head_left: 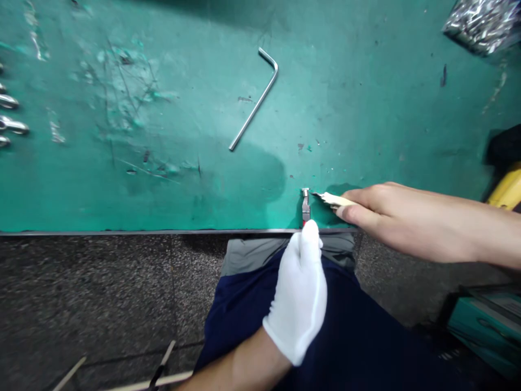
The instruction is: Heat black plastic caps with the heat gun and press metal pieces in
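My left hand point(299, 288), in a white glove, is closed around a small pair of pliers point(306, 210) with a bit of red handle showing. The jaws point away from me over the table's front edge, and a small shiny metal piece point(305, 191) sits at their tip. From the right comes my bare right hand point(366, 209), its fingers pinched on a pale stick-like tool point(337, 200) with a ragged end and a thin dark tip. That tip is close beside the metal piece; whether they touch, I cannot tell.
An L-shaped hex key point(256, 106) lies on the scuffed green table point(195, 190). Several shiny metal parts point(12, 125) are at the left edge. A clear bag of metal parts point(484, 24) rests at the far right, and a yellow and black object point(507, 187) stands at the right edge.
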A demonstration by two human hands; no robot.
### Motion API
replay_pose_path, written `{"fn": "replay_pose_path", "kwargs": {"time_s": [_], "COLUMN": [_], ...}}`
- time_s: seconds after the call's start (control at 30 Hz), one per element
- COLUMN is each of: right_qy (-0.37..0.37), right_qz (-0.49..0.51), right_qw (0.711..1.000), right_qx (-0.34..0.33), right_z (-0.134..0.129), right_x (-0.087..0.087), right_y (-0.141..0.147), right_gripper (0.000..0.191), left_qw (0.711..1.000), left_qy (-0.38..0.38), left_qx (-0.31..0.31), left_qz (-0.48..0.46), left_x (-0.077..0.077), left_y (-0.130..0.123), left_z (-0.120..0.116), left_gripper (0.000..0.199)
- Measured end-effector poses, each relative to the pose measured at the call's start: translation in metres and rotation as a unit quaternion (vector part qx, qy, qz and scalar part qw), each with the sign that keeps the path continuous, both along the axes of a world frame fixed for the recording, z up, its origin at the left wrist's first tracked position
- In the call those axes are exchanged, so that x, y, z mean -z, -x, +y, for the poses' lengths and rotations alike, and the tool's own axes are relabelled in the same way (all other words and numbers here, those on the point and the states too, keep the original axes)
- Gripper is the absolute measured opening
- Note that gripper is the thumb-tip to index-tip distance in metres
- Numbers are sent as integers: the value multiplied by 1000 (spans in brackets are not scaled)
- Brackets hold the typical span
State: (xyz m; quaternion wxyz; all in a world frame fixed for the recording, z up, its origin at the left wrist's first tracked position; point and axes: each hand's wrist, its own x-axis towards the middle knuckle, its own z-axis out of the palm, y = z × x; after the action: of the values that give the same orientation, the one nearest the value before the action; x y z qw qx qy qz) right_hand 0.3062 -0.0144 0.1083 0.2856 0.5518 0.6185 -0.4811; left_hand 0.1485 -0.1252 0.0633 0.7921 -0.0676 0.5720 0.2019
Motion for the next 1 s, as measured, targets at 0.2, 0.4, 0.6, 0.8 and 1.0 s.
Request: {"fn": "replay_pose_path", "kwargs": {"time_s": [0.2,0.4,0.6,0.8,1.0], "right_qy": [-26,-28,-20,-14,-16], "right_qz": [-5,-2,9,4,-3], "right_qw": [999,999,1000,1000,999], "right_qx": [25,16,12,-10,-41], "right_z": [-10,-8,-1,3,9], "right_x": [-12,-8,-5,-4,-4], "right_y": [2,7,5,5,8], "right_gripper": [43,45,46,44,45], "left_qw": [999,999,1000,1000,1000], "left_qy": [4,25,19,3,-1], "left_qx": [2,-7,-6,7,7], "left_qz": [-39,-37,-24,-19,-22], "left_x": [1,2,1,1,2], "left_y": [4,2,2,3,4], "left_z": [6,9,7,6,5], "left_gripper": [53,44,42,41,42]}}
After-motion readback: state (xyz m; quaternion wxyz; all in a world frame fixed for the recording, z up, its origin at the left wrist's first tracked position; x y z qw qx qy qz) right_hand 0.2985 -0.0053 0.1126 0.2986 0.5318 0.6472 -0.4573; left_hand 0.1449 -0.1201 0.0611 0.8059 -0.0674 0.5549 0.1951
